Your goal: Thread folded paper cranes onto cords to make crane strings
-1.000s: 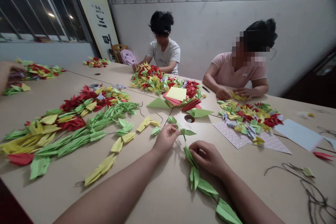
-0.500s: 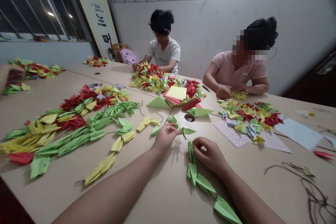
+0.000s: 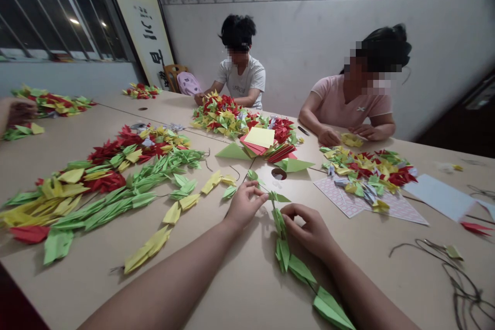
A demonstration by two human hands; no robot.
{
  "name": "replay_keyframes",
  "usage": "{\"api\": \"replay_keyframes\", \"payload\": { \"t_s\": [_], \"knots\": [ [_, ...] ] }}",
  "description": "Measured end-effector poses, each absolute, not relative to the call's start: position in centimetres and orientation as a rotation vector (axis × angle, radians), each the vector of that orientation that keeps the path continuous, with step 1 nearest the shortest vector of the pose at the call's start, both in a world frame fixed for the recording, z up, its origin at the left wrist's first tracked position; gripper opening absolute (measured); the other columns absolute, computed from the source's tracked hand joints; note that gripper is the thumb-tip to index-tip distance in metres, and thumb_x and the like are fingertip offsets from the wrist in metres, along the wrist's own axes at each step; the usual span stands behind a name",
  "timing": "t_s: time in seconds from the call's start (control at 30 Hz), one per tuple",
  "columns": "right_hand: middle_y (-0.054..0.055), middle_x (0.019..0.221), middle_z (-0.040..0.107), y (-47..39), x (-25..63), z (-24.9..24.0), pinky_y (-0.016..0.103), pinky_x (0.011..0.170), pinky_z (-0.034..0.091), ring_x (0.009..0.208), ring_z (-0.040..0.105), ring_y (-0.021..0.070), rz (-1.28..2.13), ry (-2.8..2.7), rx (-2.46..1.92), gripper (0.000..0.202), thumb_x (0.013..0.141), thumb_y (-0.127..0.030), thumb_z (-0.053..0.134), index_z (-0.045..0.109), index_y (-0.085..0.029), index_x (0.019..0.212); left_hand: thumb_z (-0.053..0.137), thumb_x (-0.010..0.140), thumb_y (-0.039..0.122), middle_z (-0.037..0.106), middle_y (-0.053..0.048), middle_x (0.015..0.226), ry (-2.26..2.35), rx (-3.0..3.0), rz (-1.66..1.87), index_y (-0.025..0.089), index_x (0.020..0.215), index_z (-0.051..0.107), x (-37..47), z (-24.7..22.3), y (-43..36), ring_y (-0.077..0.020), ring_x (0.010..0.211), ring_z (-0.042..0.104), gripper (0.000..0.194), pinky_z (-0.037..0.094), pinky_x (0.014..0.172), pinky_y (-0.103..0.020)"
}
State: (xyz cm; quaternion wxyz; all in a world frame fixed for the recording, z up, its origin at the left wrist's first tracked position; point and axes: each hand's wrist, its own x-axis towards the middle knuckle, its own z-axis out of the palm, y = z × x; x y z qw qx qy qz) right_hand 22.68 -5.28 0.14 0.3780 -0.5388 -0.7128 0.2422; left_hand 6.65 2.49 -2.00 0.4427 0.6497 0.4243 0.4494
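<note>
A string of green folded paper pieces runs from between my hands toward the front edge of the table. My left hand pinches the upper part of this string, thumb and forefinger together beside a small green piece. Further along, my right hand closes thumb and forefinger on the side of the green pieces. Its fingertips are partly hidden. Another green folded piece lies just beyond my left fingers. To the left of my left forearm is a string of yellow folded papers.
Long green strings and a mixed red, yellow and green pile lie left. Paper squares sit ahead near a table hole. Dark cords lie right. Two people sit opposite; another person's hand shows far left.
The upper green pieces have slid down the string onto those beside my right hand, closing the gap. My left hand has shifted slightly right. The person in pink has moved a hand slightly.
</note>
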Motion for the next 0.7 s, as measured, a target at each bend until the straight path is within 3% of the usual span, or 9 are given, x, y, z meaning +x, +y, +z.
{"api": "replay_keyframes", "payload": {
  "t_s": [0.47, 0.7],
  "knots": [
    [0.0, 0.062, 0.051, -5.02, 23.38, -0.39, 0.022, 0.056, 0.038, 0.059, 0.045, 0.0107, 0.893, -1.554, -1.294, 0.013, 0.07, -0.024, 0.048, 0.046, -0.016, 0.059, 0.055, 0.074, 0.028, 0.06, -0.003, 0.078, 1.166, 1.92, 1.083, 0.018, 0.071, 0.059, 6.13, -1.44, 2.42, -0.0184, 0.077, 0.055, 0.012, 0.043, 0.07, -0.03],
    [0.001, 0.065, 0.053, -4.96, 23.2, -0.3, 0.023, 0.057, 0.039, 0.06, 0.047, 0.0111, 0.969, -1.574, -1.289, 0.014, 0.07, -0.027, 0.05, 0.047, -0.016, 0.061, 0.053, 0.075, 0.033, 0.063, -0.005, 0.082, 1.142, 1.766, 1.112, 0.017, 0.072, 0.06, 6.12, -1.21, 2.46, -0.016, 0.067, 0.056, 0.017, 0.043, 0.06, -0.026]
  ]
}}
